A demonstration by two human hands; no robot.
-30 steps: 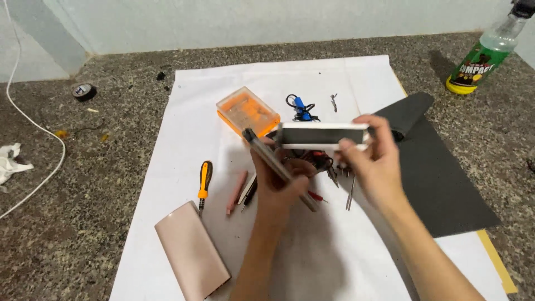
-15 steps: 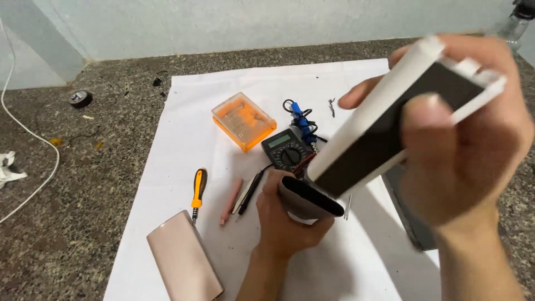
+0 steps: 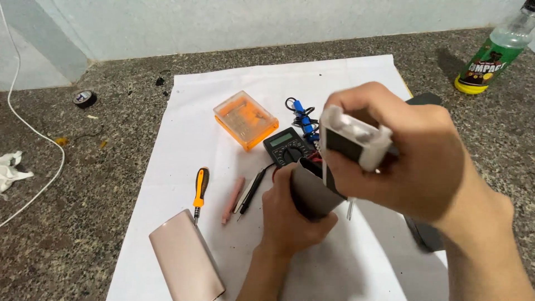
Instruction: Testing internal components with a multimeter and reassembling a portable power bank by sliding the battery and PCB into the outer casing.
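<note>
A white-framed block (image 3: 356,136) with a dark face is gripped in the right hand (image 3: 409,156), raised close to the camera over the white sheet (image 3: 340,75); fingers are wrapped round its top and far side. A grey sleeve-like shell (image 3: 312,192) is clamped in the left hand (image 3: 290,214), lower down and just below the block. The two parts appear slightly apart, though motion blur makes the gap hard to confirm.

Packages and labels: an orange box with a clear lid (image 3: 245,119) is set at mid sheet. A clear spray bottle (image 3: 493,56) with a green and black label and a yellow base stands at the top right, on the speckled stone counter (image 3: 83,223) and off the sheet; its head is cut off by the frame. A pale pink flat case (image 3: 186,259) lies at the sheet's lower left corner.

Partly hidden: a black multimeter (image 3: 287,146) is covered at its lower edge by the shell and hand; blue-clipped leads (image 3: 304,114) sit behind it. A dark mat (image 3: 423,237) is mostly masked by the right forearm.

Loose tools left of the hands: an orange-handled screwdriver (image 3: 199,189), a pink stick (image 3: 233,199), a black probe (image 3: 251,192).

Off-sheet at left: a tape roll (image 3: 84,98), a white cable (image 3: 33,134), a crumpled tissue (image 3: 11,170). Bare sheet is left along the top edge and at the bottom centre.
</note>
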